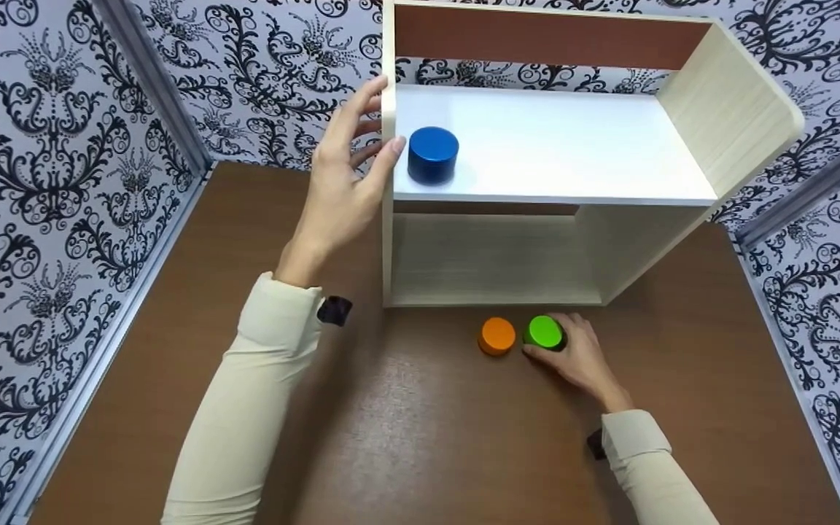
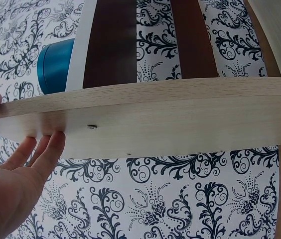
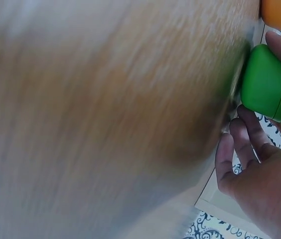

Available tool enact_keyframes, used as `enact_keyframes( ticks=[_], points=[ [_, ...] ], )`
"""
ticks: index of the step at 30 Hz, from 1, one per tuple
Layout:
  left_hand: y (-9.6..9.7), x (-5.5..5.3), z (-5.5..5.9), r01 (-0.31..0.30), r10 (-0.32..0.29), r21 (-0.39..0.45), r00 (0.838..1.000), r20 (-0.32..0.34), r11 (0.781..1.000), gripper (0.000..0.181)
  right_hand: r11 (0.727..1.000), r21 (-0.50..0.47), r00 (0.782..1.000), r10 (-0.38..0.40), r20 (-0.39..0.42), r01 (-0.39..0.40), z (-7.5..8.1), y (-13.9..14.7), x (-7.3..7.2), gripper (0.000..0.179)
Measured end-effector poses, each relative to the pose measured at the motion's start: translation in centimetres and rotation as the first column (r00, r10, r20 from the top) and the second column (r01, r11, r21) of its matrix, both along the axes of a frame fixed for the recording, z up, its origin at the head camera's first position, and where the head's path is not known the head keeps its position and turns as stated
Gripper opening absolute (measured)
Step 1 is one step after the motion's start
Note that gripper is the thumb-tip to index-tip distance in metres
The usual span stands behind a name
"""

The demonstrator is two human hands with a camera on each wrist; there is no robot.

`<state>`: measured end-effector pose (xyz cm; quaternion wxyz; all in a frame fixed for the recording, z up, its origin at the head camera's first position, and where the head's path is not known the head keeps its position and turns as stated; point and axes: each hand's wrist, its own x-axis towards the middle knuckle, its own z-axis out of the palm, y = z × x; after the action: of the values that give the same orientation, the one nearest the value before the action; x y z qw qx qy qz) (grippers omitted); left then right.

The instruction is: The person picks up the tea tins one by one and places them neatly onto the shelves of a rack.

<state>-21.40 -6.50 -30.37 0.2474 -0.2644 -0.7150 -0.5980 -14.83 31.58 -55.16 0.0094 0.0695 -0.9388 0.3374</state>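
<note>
My left hand (image 1: 347, 168) holds the front edge of the left side panel (image 1: 389, 240) of a small wooden shelf unit, thumb on the inner side, fingers on the outer face. Just inside, near that thumb, a blue round container (image 1: 432, 155) stands on the white shelf board (image 1: 551, 146). On the brown table, my right hand (image 1: 580, 357) grips a green round container (image 1: 545, 332) between thumb and fingers; the right wrist view shows a seam around the green container (image 3: 265, 82). An orange round container (image 1: 497, 336) stands left of the green one, a small gap between them.
Below the white board is the unit's lower compartment (image 1: 493, 255), with its right side panel (image 1: 733, 109) opposite my left hand. Walls with black floral print (image 1: 48, 146) close in the brown table (image 1: 405, 437) at the back and both sides.
</note>
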Motion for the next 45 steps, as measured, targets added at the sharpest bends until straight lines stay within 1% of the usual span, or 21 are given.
enact_keyframes(
  ticks=[7, 14, 24, 36, 45],
  points=[
    [0.01, -0.05, -0.02, 0.001, -0.001, 0.005, 1.000, 0.006, 1.000, 0.054, 1.000, -0.002, 1.000, 0.001, 0.018, -0.001, 0.39, 0.01, 0.13, 0.061],
    [0.01, 0.00, -0.04, -0.010, 0.010, -0.001, 1.000, 0.002, 1.000, 0.053, 1.000, -0.015, 1.000, 0.000, -0.005, 0.000, 0.66, -0.09, 0.08, 0.060],
    [0.03, -0.03, 0.00, -0.001, 0.001, 0.001, 1.000, 0.004, 1.000, 0.053, 1.000, -0.026, 1.000, -0.005, -0.010, 0.004, 0.89, -0.09, 0.10, 0.058],
    [0.02, -0.02, 0.00, -0.009, 0.009, -0.006, 1.000, 0.000, 1.000, 0.053, 0.999, -0.030, 1.000, -0.018, -0.005, 0.017, 0.79, 0.05, 0.16, 0.059],
    [0.02, -0.02, -0.07, -0.002, 0.002, 0.008, 1.000, 0.001, 1.000, 0.053, 0.999, -0.049, 1.000, -0.025, -0.009, 0.024, 0.64, 0.25, 0.25, 0.058]
  ],
)
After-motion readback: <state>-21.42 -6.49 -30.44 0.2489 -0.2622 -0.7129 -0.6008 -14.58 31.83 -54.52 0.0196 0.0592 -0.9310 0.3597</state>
